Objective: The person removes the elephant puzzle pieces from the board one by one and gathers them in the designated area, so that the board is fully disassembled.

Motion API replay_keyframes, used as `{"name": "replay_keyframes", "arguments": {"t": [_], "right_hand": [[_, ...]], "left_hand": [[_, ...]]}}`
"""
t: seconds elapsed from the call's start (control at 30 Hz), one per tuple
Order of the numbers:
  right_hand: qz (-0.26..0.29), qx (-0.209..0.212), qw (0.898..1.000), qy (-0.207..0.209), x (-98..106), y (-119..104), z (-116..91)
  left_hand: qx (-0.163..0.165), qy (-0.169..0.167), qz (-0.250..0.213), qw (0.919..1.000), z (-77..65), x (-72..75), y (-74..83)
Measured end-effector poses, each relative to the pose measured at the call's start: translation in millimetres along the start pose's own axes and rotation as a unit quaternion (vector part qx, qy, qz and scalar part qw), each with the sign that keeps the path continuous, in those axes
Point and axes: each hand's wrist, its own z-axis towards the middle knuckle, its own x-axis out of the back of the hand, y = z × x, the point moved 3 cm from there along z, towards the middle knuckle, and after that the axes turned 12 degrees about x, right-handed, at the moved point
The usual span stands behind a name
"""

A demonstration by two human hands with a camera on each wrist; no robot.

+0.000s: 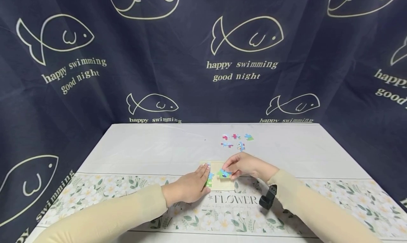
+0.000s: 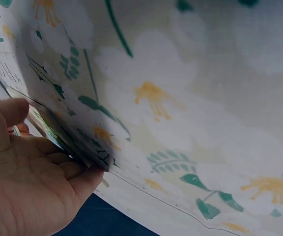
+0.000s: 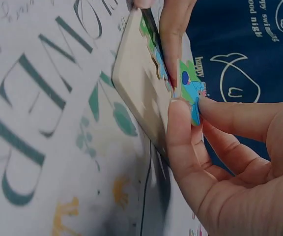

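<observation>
A wooden puzzle board (image 1: 218,184) lies on the table, with joined green and blue pieces (image 1: 210,178) along its left side. Across that side rests my left hand (image 1: 190,186), its fingers stretched out over the pieces and the board's edge. My right hand (image 1: 244,164) pinches a green and blue jigsaw piece (image 1: 224,173) between thumb and fingers, over the board's right part. Seen from the right wrist, this jigsaw piece (image 3: 189,91) is tilted up, close to the pieces in the board. The left wrist view shows the left palm (image 2: 33,182) beside the board, much of which it hides.
Several loose jigsaw pieces (image 1: 234,136) lie behind the board on the white tablecloth (image 1: 159,147). A floral band with lettering (image 1: 235,200) runs across the front. Dark fish-print curtains (image 1: 197,59) surround the table. A black device (image 1: 268,198) hangs at the right wrist.
</observation>
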Motion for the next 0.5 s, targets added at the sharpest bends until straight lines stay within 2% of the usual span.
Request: {"name": "replay_keyframes", "arguments": {"t": [0.27, 0.5], "right_hand": [[-0.003, 0.032, 0.999, 0.007, 15.8, 2.2, -1.6], [-0.002, 0.029, 0.998, 0.061, 34.7, 7.1, 0.2]], "left_hand": [[0.013, 0.027, -0.031, 0.9991, -0.3, 0.6, -2.9], [0.020, 0.032, -0.043, 0.9984, -2.6, -1.2, -4.4]]}}
